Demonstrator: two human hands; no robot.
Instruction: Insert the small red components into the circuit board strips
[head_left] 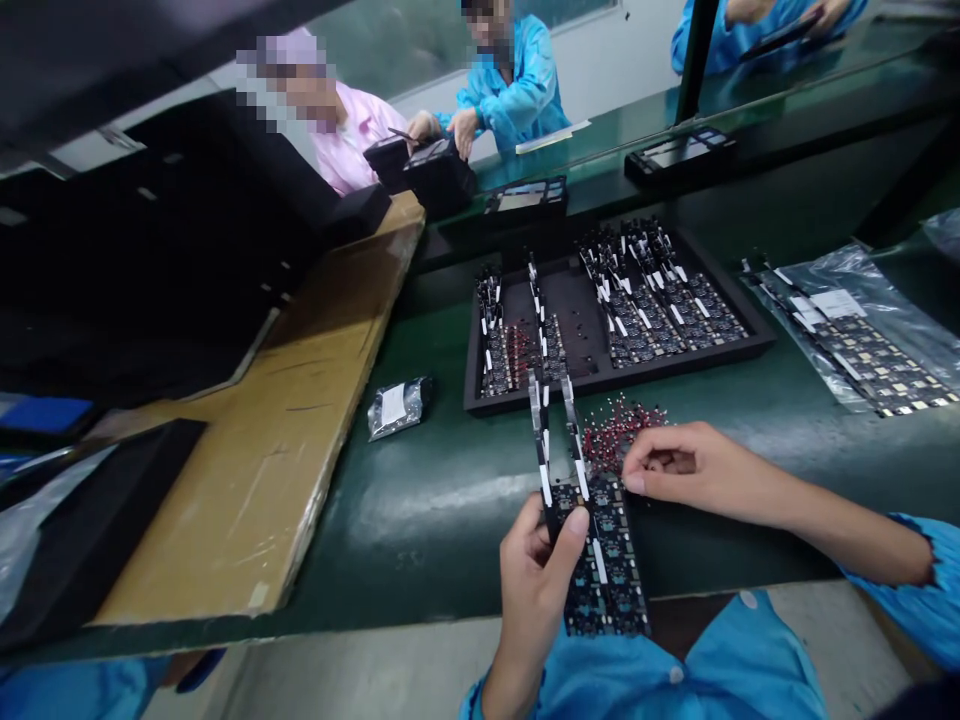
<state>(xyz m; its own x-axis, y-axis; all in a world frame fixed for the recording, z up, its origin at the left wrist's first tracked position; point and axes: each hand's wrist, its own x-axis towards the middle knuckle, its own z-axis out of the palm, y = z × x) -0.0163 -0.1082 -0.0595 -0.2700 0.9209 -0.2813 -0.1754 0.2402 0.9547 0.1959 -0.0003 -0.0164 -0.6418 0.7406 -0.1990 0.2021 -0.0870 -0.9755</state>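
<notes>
My left hand [541, 575] grips a black circuit board panel [611, 560] by its left side, with the thumb pressed on its face. Black and white strips with white labels stick up past the panel's far end. At the panel's upper right corner, my right hand [671, 462] has thumb and fingertips pinched together. Whatever may be between them is too small to make out. Just beyond the right hand lies a loose pile of small red, black and white parts [619, 430] on the green table.
A black tray [619, 380] behind the pile holds several similar boards. More boards [862, 350] lie on a clear plastic bag to the right. A small labelled silver bag [397, 408] and a cardboard sheet [300, 440] are on the left. Co-workers [517, 90] sit across the table.
</notes>
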